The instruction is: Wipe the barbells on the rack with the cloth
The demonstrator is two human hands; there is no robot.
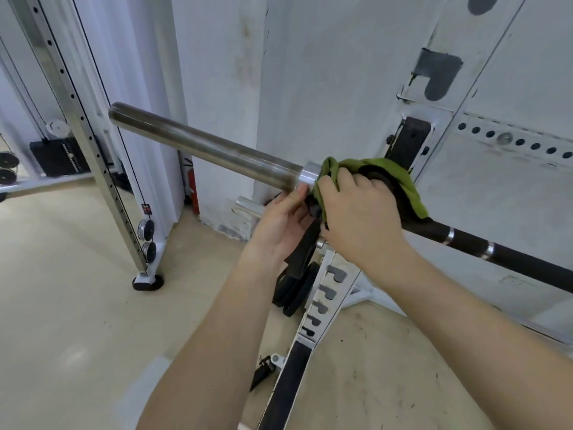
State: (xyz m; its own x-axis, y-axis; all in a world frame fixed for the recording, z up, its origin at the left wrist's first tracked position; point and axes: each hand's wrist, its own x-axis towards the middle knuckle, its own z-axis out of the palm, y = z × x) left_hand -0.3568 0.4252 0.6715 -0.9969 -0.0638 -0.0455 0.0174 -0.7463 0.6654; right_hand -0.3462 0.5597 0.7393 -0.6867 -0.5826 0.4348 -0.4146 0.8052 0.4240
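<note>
Barbell (201,144) bore a dull steel sleeve, bright collar and dark silver-ringed shaft; right hand (362,218) gripped green cloth (409,187) round the shaft, left hand (276,221) pinched its hanging dark end.

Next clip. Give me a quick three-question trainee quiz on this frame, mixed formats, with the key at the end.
1. True or false: the barbell's silver sleeve is bare.
2. Which hand presses the cloth onto the bar? A) left B) right C) neither
3. Fill in: the cloth's outer side is ____.
Key: 1 true; 2 B, the right hand; 3 green.
</note>
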